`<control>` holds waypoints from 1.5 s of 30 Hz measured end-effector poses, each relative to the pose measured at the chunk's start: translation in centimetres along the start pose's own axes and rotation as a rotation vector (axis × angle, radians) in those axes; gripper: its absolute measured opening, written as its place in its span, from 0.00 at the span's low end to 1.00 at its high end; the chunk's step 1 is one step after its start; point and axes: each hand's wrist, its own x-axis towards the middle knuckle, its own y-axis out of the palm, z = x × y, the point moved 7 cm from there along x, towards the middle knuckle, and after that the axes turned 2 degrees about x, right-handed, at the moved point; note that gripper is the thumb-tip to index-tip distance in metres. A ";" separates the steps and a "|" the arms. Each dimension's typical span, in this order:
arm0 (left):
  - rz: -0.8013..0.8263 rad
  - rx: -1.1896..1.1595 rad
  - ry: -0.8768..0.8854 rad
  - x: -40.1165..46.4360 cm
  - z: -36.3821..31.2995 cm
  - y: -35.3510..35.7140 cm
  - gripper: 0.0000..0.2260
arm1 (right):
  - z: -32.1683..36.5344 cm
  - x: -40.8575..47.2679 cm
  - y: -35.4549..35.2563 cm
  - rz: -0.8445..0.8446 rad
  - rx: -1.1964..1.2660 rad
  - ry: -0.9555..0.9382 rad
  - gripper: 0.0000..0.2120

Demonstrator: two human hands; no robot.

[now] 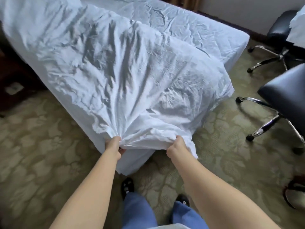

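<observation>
Holding sheet [115,71] hem at 6 o'clock | left grip [113,145], right grip [179,144] both clenching bunched cloth | likely handling soft, light

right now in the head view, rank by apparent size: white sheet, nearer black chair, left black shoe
1. crumpled white bed sheet
2. nearer black padded chair, cropped
3. left black shoe, partly hidden

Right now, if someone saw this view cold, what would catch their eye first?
The big white sheet fills the middle of the view, ballooned and creased above the bed. Its near edge is bunched between the left hand and the right hand, which both grip it by the bed's near corner. To the right, a black office chair on chrome legs stands on the green patterned carpet.
</observation>
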 end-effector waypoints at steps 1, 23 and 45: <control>-0.009 0.007 0.006 -0.2 0.5 -0.7 0.18 | -0.5 -0.1 -1.1 -0.048 0.040 0.018 0.27; 0.274 0.340 -0.163 -6.6 8.9 -0.9 0.15 | -7.0 -5.5 -6.0 0.436 -0.823 -0.200 0.07; 0.209 0.550 -0.048 -5.1 5.8 12.8 0.03 | 8.6 2.9 0.4 0.437 -1.573 -0.515 0.26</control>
